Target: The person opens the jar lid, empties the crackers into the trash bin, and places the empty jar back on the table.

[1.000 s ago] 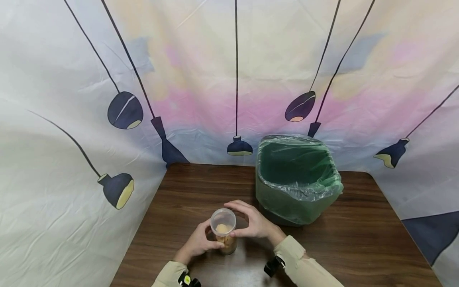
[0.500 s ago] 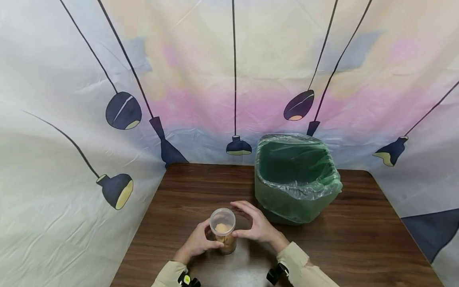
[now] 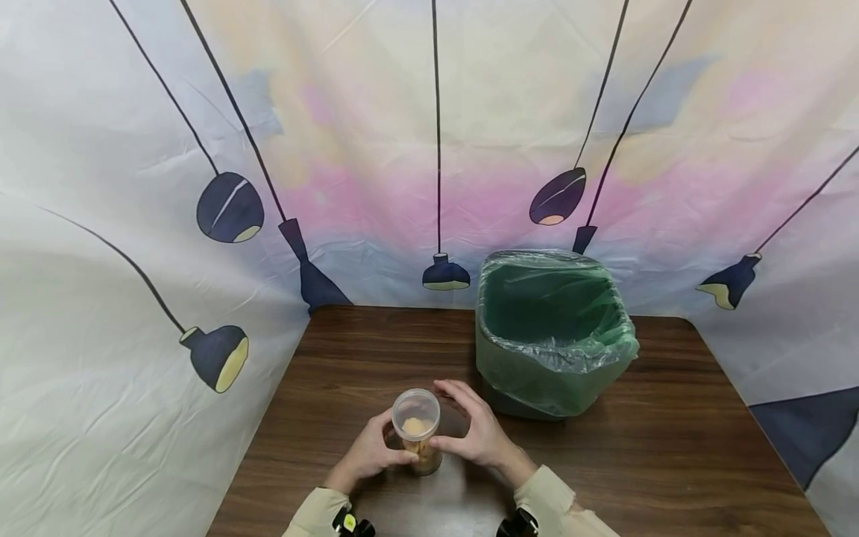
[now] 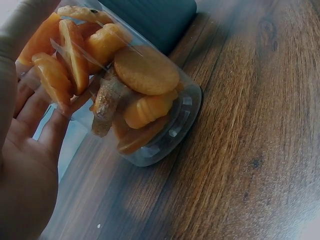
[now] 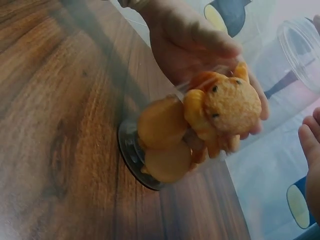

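A clear plastic jar (image 3: 424,451) of golden-brown biscuits and crackers stands on the wooden table. Several biscuits (image 4: 146,70) press against its wall in the left wrist view. My left hand (image 3: 367,452) grips the jar's side from the left, thumb in front and fingers behind. On the other side, my right hand (image 3: 479,432) is spread beside the jar's upper part. Its thumb is at or very near the jar wall, while the curved fingers (image 5: 312,135) stand apart from it. The jar's round rim (image 3: 416,414) faces up; whether a clear lid covers it, I cannot tell.
A bin (image 3: 537,373) lined with a translucent green bag stands behind and right of the jar. The dark wooden table (image 3: 376,343) ends at a fabric backdrop (image 3: 376,186) printed with hanging lamps. Each wrist wears a black camera.
My right hand's fingers have drawn back to the right, off the jar's rim, and its forearm has dropped slightly. The left hand and jar have stayed in place.
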The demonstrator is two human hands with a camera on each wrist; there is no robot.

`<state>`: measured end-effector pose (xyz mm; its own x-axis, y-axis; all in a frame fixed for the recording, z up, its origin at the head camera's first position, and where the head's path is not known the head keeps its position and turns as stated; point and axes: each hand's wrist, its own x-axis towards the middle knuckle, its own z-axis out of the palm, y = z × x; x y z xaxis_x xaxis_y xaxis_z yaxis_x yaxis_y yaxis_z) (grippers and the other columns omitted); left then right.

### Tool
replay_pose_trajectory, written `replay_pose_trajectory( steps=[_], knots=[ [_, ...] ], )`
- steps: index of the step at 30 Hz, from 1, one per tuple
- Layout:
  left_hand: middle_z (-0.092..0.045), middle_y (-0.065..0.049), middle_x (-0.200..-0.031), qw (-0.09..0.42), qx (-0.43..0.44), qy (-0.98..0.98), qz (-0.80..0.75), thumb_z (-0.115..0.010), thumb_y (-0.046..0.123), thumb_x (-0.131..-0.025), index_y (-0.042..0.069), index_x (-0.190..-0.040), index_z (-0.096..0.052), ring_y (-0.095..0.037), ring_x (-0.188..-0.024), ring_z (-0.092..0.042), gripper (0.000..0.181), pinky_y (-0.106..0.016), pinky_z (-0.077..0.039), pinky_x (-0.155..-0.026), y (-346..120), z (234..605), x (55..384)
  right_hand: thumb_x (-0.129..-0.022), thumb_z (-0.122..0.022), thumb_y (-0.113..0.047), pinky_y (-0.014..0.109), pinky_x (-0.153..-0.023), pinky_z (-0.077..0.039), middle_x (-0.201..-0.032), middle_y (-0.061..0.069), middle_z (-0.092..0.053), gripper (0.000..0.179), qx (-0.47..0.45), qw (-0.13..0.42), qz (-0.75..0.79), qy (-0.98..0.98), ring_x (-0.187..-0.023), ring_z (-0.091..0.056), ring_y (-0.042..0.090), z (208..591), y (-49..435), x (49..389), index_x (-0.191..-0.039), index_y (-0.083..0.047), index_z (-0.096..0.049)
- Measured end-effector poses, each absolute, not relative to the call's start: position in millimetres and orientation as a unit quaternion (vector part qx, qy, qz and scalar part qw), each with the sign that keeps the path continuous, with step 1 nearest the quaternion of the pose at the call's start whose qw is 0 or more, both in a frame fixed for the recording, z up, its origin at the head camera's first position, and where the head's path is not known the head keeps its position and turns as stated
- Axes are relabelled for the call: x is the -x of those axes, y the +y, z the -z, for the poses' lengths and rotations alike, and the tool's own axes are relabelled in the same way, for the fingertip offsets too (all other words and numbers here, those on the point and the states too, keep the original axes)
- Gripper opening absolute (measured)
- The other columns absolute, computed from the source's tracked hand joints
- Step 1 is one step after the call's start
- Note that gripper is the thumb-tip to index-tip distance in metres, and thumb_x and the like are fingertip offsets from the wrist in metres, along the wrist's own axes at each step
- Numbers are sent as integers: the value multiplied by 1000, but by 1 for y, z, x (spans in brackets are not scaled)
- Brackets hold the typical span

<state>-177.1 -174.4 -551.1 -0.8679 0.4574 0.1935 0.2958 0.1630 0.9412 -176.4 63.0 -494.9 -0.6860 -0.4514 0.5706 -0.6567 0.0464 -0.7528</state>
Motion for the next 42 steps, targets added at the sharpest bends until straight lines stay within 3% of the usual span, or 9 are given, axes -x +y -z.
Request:
replay_pose_trajectory(
  steps=[8, 13, 18, 24, 37, 42],
  knots=[
    [-60, -18, -130, 58, -254, 771, -581, -86, 8, -71, -1, -134, -50, -9, -118, -56, 73, -21, -43, -99, -178, 574, 185, -71, -88, -20, 40, -98, -50, -130, 18, -55, 82, -342, 137, -550, -750, -117, -57, 30, 534, 56, 183, -139, 0, -47],
    [-60, -13, -132, 57, -257, 764, -590, -86, 10, -72, 5, -136, -51, -9, -120, -55, 74, -21, -43, -100, -178, 580, 187, -72, -87, -30, 40, -96, -50, -132, 11, -56, 80, -312, 159, -526, -775, -118, -58, 25, 533, 51, 177, -138, -2, -49],
    [-60, -16, -131, 48, -259, 767, -585, -86, 5, -71, 2, -135, -51, -12, -119, -56, 73, -20, -43, -99, -178, 580, 188, -74, -84, -39, 37, -96, -50, -132, 11, -57, 79, -307, 190, -504, -785, -118, -57, 24, 533, 46, 173, -137, -4, -51],
    [-61, -20, -126, 49, -263, 764, -587, -85, 4, -71, -4, -131, -52, -14, -116, -58, 69, -20, -45, -97, -176, 564, 182, -75, -83, -40, 36, -96, -49, -131, 9, -56, 79, -301, 205, -507, -781, -116, -58, 24, 535, 42, 170, -135, -1, -51],
    [-61, -21, -127, 54, -261, 760, -593, -84, 7, -74, -4, -132, -52, -14, -116, -58, 67, -20, -45, -97, -175, 554, 177, -73, -86, -32, 37, -96, -50, -128, 8, -58, 76, -276, 217, -516, -782, -113, -60, 25, 540, 31, 164, -135, -6, -52],
    [-61, -20, -127, 56, -257, 761, -593, -84, 7, -74, -3, -131, -52, -11, -116, -58, 66, -21, -45, -97, -175, 556, 177, -73, -85, -36, 36, -94, -51, -126, 7, -58, 75, -255, 230, -513, -787, -112, -60, 24, 540, 27, 162, -134, -7, -53]
  ],
)
